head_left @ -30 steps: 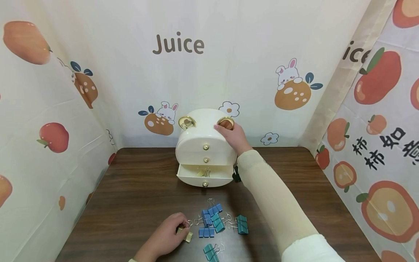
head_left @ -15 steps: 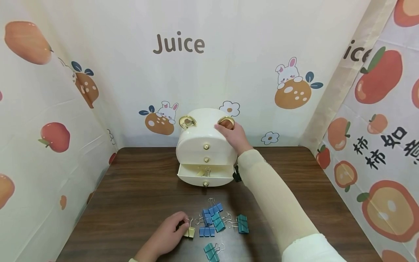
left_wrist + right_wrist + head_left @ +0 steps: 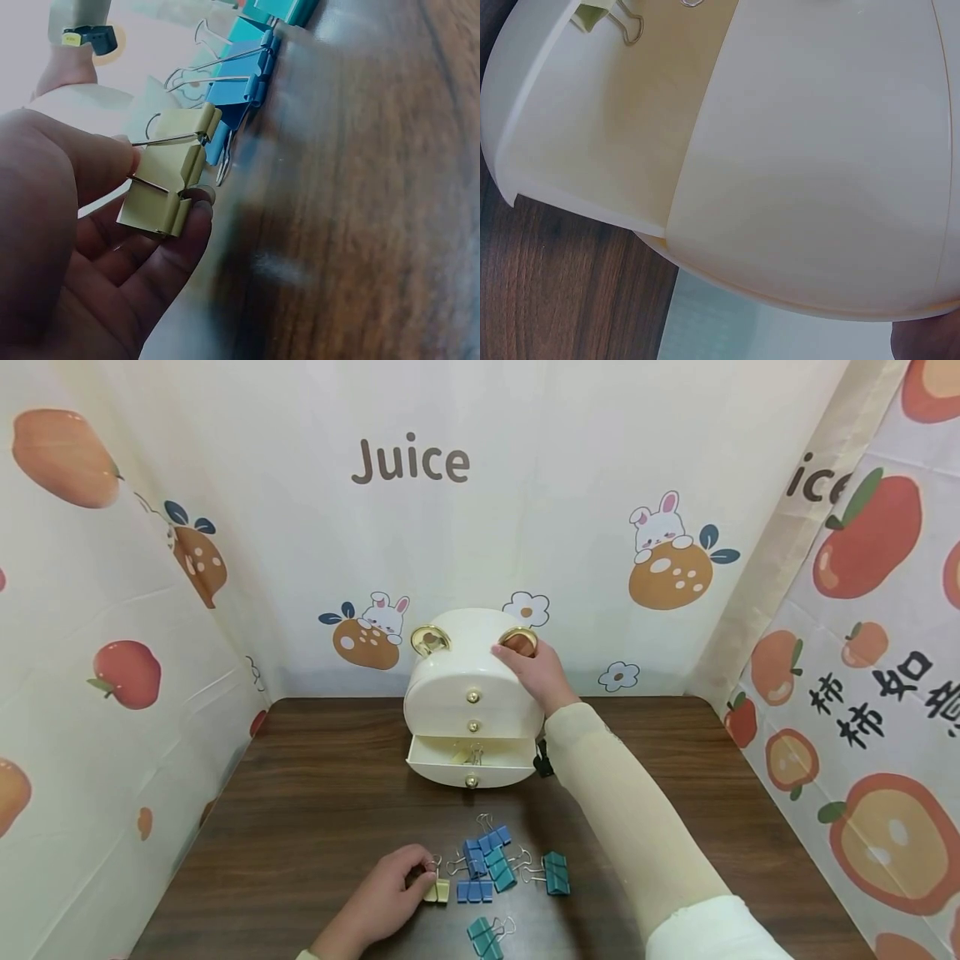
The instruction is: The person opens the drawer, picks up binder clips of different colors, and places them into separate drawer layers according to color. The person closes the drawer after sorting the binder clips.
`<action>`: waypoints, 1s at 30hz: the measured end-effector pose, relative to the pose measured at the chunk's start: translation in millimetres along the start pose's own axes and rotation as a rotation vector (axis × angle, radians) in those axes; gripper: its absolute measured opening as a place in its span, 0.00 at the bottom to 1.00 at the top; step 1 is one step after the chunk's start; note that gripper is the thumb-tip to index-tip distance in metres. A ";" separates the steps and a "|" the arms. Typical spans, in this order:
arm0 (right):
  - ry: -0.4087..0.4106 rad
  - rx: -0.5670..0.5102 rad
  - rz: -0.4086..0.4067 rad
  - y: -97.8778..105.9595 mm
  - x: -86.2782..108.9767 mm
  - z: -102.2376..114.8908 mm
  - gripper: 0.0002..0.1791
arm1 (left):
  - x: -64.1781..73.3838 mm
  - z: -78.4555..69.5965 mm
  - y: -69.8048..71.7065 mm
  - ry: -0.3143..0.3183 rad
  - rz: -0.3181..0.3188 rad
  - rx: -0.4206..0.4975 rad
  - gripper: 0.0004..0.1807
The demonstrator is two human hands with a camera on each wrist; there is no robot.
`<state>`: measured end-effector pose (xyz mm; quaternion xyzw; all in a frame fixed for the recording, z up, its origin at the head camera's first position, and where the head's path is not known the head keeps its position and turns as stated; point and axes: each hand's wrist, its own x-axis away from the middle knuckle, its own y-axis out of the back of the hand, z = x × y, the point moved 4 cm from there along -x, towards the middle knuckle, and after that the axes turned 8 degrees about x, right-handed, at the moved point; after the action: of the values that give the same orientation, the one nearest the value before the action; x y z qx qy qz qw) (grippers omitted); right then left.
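Note:
A yellow binder clip (image 3: 165, 169) is pinched in my left hand (image 3: 382, 893), between thumb and fingers, low over the table's front. Its wire handle lies against the thumb. My right hand (image 3: 536, 672) holds the upper right of a white mini drawer box (image 3: 442, 697), by one of its gold ears (image 3: 519, 642); most of its fingers are hidden. At the bottom of the box, a drawer (image 3: 431, 772) stands pulled out with yellow clips (image 3: 592, 15) inside. Blue binder clips (image 3: 474, 892) and teal binder clips (image 3: 557, 873) lie right of the left hand.
A dark wooden table (image 3: 315, 777) carries everything. Fruit-printed cloth (image 3: 525, 527) hangs behind it and on both sides. Another teal clip (image 3: 484, 938) lies near the front edge. The right forearm (image 3: 637, 810) crosses the table's right half.
The yellow clip has turned in my left fingers and now shows more upright, its handle pointing up. My right hand, the box and the other clips stay where they were.

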<state>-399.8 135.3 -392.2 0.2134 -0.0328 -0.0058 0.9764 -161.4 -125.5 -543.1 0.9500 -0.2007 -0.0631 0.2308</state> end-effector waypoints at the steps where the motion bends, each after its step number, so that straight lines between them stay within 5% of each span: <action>1: 0.000 -0.001 0.001 0.1 0.1 0.0 0.38 | -0.3 -0.9 0.2 -0.013 -0.006 -0.002 0.05; 10: -0.001 -0.012 0.011 0.7 0.9 -0.7 0.38 | -9.9 -15.5 7.8 -0.116 -0.050 -0.039 0.09; 20: 0.005 -0.017 0.010 0.0 0.7 0.3 0.37 | -23.6 -32.6 16.3 -0.122 -0.045 -0.085 0.05; 30: -0.003 -0.021 0.023 -0.2 1.3 -0.4 0.38 | -43.3 -45.7 16.8 -0.121 0.064 -0.197 0.07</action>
<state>-398.5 135.3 -392.6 0.2025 -0.0365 0.0048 0.9786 -197.1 -102.5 -493.7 0.9103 -0.2373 -0.1324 0.3124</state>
